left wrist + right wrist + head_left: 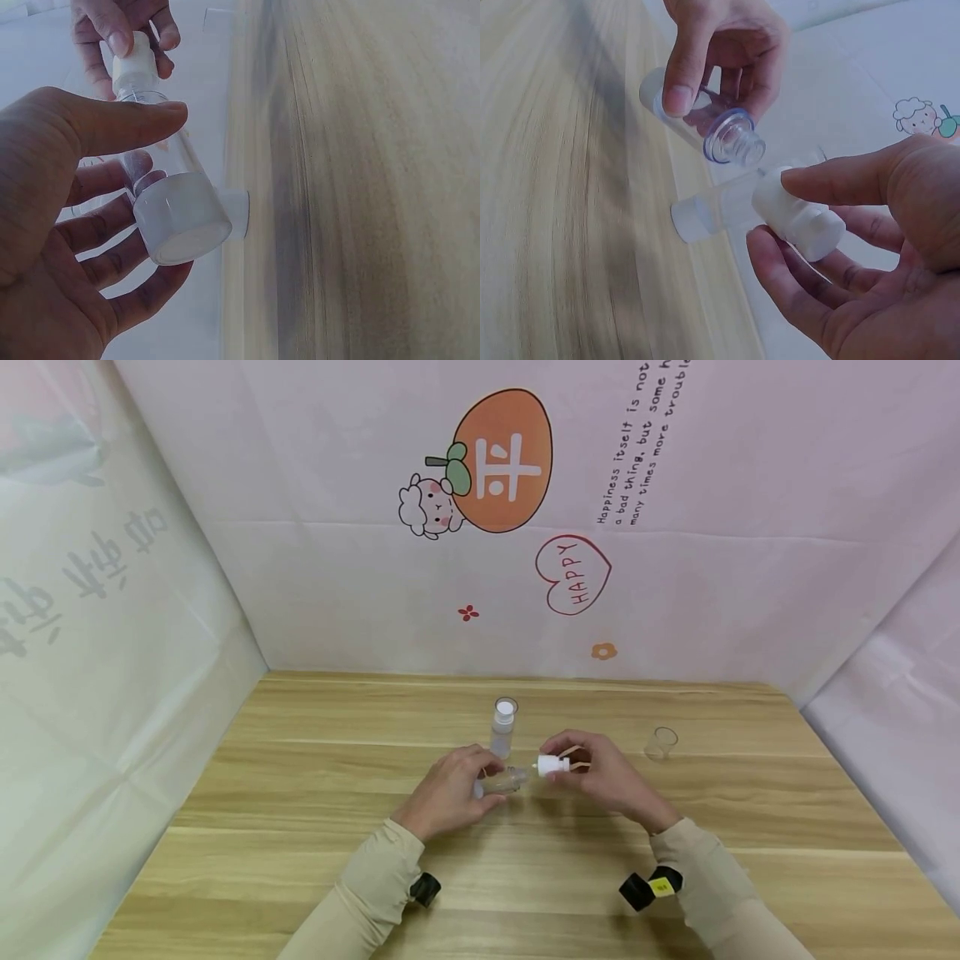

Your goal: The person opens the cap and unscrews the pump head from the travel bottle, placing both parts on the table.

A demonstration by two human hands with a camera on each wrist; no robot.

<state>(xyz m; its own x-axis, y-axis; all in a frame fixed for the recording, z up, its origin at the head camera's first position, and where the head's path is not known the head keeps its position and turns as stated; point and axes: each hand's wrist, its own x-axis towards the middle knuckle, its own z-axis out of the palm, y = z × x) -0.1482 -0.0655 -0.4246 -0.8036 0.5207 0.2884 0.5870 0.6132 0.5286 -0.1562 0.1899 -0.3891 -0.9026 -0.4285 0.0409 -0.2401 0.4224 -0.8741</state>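
Note:
My left hand (452, 787) grips a clear bottle (697, 124) with a white base, tilted so its threaded neck points at the other hand. Between thumb and fingers, my right hand (600, 772) pinches a white pump head (552, 765). In the right wrist view a small gap separates the pump head from the bottle's bare neck. Just beyond the hands, a second bottle (502, 731) with a white top stands upright on the table.
A clear cap (661, 743) stands on the wooden table (300, 827) to the right of my right hand. Printed white sheeting (360, 593) rises behind the table's back edge and along both sides.

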